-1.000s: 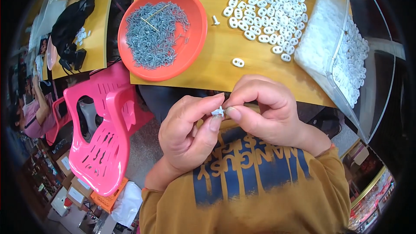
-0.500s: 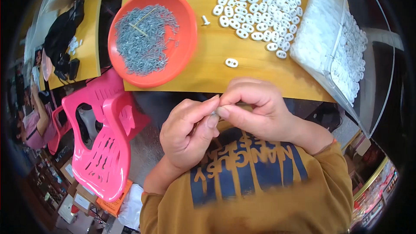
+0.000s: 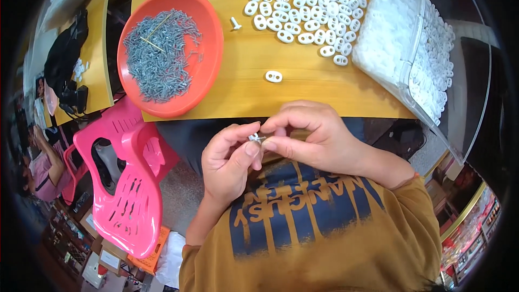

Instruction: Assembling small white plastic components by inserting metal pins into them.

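Nearest the camera: mustard shirt w/ blue-and-yellow print, both forearms coming up from it. Left hand (image 3: pixel 230 165) and right hand (image 3: pixel 311 140) meet in front of the chest, just short of the table edge, fingertips touching. Pinched between them sits a small white piece w/ a grey screw (image 3: pixel 255 138); it lies at the left thumb and forefinger tips and right against the right thumb tip, i.e. at the exact meeting pt of the two hands. Both hands closed narrow on that item, other fingers curled in; which hand carries more of the load cannot be told. Left of the person, below table level: pink plastic chair (image 3: pixel 127 184). Next out, the yellow table (image 3: pixel 248 84). On it, closest to the hands, one lone white oval link (image 3: pixel 273 77), apart from the rest. Left of that, an orange bowl (image 3: pixel 208 54) holding a heap of grey screws (image 3: pixel 159 57), w/ a couple of thin yellowish sticks on top. A single white screw-like bit (image 3: pixel 235 22) lies beside the bowl rim. Further out, a spread of white oval links (image 3: pixel 308 5), mostly flat, touching one another. Far right: clear plastic tray (image 3: pixel 416 59) overhanging the table edge, filled w/ more white pieces.
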Demonstrator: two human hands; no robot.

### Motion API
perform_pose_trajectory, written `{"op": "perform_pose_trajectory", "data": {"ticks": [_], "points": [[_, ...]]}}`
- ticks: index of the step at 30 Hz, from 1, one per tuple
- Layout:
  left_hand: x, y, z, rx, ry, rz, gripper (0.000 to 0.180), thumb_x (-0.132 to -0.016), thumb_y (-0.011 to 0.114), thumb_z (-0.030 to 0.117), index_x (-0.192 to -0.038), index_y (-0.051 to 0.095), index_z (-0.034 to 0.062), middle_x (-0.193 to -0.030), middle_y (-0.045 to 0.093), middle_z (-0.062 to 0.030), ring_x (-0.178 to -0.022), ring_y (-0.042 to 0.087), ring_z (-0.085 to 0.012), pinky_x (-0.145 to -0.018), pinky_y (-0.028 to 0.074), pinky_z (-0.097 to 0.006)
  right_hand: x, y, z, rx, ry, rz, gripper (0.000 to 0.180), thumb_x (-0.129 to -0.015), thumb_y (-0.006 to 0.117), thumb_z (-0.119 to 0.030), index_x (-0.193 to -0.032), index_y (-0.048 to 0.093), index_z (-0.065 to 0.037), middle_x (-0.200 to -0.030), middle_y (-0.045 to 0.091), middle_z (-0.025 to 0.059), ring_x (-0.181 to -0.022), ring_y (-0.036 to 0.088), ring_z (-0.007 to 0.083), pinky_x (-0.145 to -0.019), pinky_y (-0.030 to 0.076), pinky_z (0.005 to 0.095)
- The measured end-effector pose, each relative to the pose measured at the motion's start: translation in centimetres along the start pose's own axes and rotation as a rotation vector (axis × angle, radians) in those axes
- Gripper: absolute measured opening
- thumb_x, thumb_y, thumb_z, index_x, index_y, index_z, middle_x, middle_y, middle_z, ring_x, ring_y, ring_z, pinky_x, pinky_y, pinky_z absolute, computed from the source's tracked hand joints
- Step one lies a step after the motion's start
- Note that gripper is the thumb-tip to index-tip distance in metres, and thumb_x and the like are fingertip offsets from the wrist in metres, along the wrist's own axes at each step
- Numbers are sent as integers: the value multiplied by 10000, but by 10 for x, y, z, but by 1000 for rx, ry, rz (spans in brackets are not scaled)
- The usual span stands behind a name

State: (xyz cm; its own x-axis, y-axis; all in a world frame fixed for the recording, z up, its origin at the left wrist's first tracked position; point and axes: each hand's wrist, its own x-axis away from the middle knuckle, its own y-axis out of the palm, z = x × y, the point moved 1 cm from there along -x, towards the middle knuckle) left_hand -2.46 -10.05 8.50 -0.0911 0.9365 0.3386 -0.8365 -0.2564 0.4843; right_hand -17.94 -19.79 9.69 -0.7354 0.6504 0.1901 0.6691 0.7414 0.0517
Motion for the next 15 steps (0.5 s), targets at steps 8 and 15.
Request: {"op": "perform_pose_trajectory", "data": {"ticks": [8,15], "points": [[-4,1,10,120,54,89,257,-839,559,2,-1094,546,-29,-829,598,-86,-593,508,-87,-567,435,-207,-26,-14,9,922,-405,447,191,-721,654,-66,-901,590,-51,-787,552,72,-745,544,250,-653,416,352],[-2,-7,17,132,125,86,258,-838,565,12,-1092,548,-28,-841,613,-102,-597,511,-87,-562,434,-206,-34,-9,17,1118,-374,312,239,-730,659,-56,-963,608,-61,-837,563,81,-731,540,262,-619,416,345]]}}
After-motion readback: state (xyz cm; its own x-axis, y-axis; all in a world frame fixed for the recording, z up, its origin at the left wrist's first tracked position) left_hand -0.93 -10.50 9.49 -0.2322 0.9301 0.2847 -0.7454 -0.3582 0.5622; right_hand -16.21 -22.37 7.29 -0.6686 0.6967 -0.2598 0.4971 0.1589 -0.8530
